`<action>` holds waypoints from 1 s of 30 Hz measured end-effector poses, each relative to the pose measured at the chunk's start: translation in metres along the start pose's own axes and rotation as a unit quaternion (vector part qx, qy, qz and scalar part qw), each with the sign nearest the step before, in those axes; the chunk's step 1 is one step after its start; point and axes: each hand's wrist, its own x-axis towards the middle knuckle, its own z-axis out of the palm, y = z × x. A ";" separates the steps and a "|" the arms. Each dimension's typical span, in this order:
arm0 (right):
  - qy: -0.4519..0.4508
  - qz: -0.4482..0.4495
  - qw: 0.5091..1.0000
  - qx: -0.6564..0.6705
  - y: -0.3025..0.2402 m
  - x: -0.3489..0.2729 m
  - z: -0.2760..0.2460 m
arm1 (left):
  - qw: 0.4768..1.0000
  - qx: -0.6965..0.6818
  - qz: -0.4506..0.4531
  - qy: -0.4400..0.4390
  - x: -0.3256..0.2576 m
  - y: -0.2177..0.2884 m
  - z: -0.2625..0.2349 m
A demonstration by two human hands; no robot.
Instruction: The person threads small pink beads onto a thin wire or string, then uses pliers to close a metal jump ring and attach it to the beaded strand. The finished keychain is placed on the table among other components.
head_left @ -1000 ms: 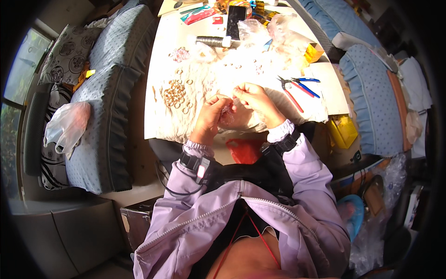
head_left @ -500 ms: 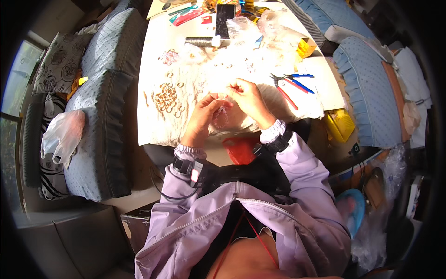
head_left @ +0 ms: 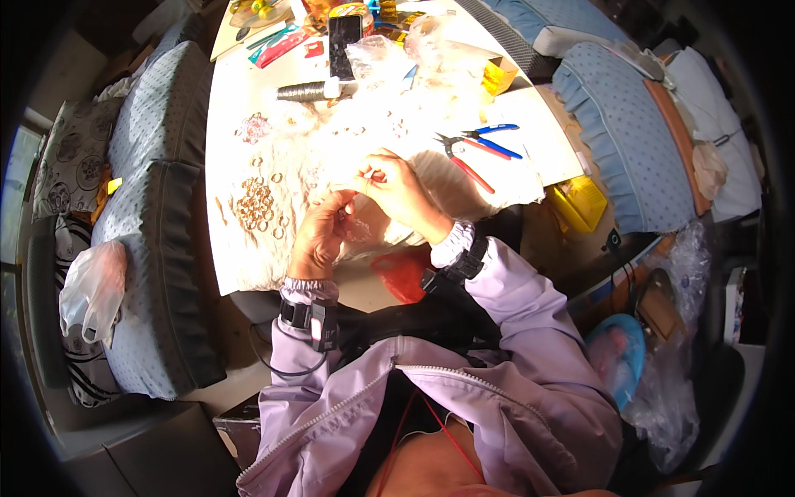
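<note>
Nearby, pliers (head_left: 474, 153) flank both hands (head_left: 364, 207)

Bright sunlight falls on a white table (head_left: 240, 91) at twelve o'clock, with a blue dotted sofa (head_left: 149, 207) at nine o'clock, a blue frilly cushion (head_left: 629, 141) at two o'clock, and a window (head_left: 21, 166) far at nine o'clock.
</note>
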 end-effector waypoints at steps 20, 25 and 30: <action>-0.203 0.145 0.815 -0.522 0.018 0.013 -0.255 | 0.990 -0.090 0.098 0.047 -0.016 -0.005 0.014; -0.187 0.021 0.763 -0.619 0.019 0.000 -0.243 | 0.987 -0.098 0.091 0.086 -0.013 -0.011 0.015; -0.130 -0.043 0.781 -0.610 0.022 -0.018 -0.249 | 0.986 -0.127 0.075 0.079 -0.011 -0.016 0.013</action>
